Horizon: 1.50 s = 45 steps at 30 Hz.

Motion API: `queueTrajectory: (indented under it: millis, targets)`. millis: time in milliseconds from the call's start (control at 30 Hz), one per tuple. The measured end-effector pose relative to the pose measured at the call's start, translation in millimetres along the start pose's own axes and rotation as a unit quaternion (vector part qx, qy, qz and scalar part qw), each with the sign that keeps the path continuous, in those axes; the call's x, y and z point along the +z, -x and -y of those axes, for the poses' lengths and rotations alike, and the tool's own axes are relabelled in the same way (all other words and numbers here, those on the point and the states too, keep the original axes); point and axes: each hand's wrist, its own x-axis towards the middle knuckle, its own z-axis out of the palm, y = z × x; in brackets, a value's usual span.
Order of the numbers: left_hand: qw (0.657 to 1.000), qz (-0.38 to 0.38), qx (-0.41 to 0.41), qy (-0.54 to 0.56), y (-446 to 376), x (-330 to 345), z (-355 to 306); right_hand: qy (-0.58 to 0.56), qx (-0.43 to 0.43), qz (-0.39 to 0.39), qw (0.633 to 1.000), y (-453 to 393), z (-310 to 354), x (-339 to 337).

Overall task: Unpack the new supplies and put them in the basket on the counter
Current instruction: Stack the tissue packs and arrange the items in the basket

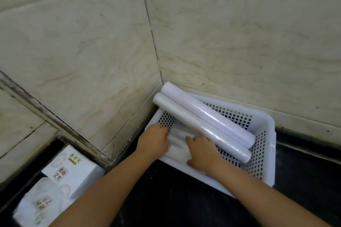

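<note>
A white perforated plastic basket stands in the corner of a black counter. Two long white rolls lie side by side across it, their far ends sticking out over the rim toward the wall corner. A white soft pack lies flat on the basket floor beside the rolls. My left hand grips the pack's left edge at the basket's left wall. My right hand rests on the pack's near end, fingers spread over it.
Two white tissue packs with printed labels lie on the counter at the lower left. Beige tiled walls meet right behind the basket. A metal trim strip runs along the left wall.
</note>
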Motion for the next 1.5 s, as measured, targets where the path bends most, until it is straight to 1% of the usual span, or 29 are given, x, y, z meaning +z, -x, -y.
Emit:
queueTrajectory:
  millis: [100, 200, 267, 300, 367, 467, 567, 633, 700, 733, 833, 900, 967, 1000, 1067, 1133, 1233, 1300, 1367, 1433, 1500]
  targets:
    - [1.000, -0.016, 0.005, 0.015, 3, 1, 3, -0.041, 0.030, 0.027, 0.998, -3, -2, -3]
    - [0.999, -0.035, 0.011, 0.019, 5, 1, 1, -0.085, 0.029, 0.076, 0.993, -5, -5, -6]
    - [0.999, -0.031, 0.011, 0.019, 5, 0, 0, -0.102, 0.021, 0.116, 0.988, -5, -3, -4]
    - [0.999, -0.027, 0.009, 0.018, 5, -1, -1, -0.106, 0.017, 0.123, 0.987, -4, -3, -3]
    - [1.000, -0.017, 0.004, 0.016, 4, -3, -2, -0.124, 0.028, 0.102, 0.987, 1, -7, -5]
    - [1.000, 0.021, 0.001, 0.000, -3, -3, -5, -0.180, 0.081, 0.019, 0.980, 15, -32, -21]
    - [0.993, 0.114, 0.008, -0.031, -17, 1, -18, -0.187, 0.144, -0.035, 0.971, 34, -66, -35]
    - [0.983, 0.169, 0.046, -0.058, -30, 7, -30, -0.184, 0.169, -0.057, 0.967, 41, -81, -38]
    - [0.972, 0.203, 0.089, -0.080, -43, 15, -42, -0.173, 0.182, -0.070, 0.965, 43, -87, -37]
    - [0.969, 0.211, 0.090, -0.091, -48, 19, -47, -0.170, 0.182, -0.077, 0.965, 43, -88, -36]
    - [0.960, 0.246, 0.056, -0.120, -57, 27, -54, -0.180, 0.171, -0.096, 0.964, 42, -87, -32]
    - [0.953, 0.246, 0.076, -0.159, -55, 26, -53, -0.204, 0.169, -0.119, 0.957, 42, -88, -30]
    - [0.937, 0.254, 0.128, -0.203, -51, 23, -47, -0.233, 0.166, -0.134, 0.949, 45, -90, -32]
    - [0.931, 0.261, 0.149, -0.210, -49, 22, -43, -0.249, 0.165, -0.135, 0.945, 46, -91, -32]
    - [0.931, 0.269, 0.165, -0.185, -44, 18, -34, -0.282, 0.155, -0.134, 0.937, 49, -93, -36]
    - [0.941, 0.271, 0.154, -0.129, -42, 14, -27, -0.333, 0.148, -0.128, 0.922, 52, -95, -39]
    - [0.958, 0.238, 0.142, -0.069, -45, 13, -25, -0.425, 0.148, -0.138, 0.882, 60, -102, -47]
    - [0.960, 0.235, 0.136, -0.071, -53, 18, -29, -0.466, 0.150, -0.150, 0.859, 65, -111, -52]
    - [0.959, 0.249, 0.113, -0.067, -61, 25, -36, -0.488, 0.153, -0.148, 0.846, 70, -116, -56]
    - [0.961, 0.244, 0.091, -0.092, -70, 35, -42, -0.507, 0.155, -0.129, 0.838, 72, -117, -56]
    - [0.954, 0.259, 0.080, -0.124, -73, 44, -46, -0.527, 0.158, -0.104, 0.829, 73, -116, -53]
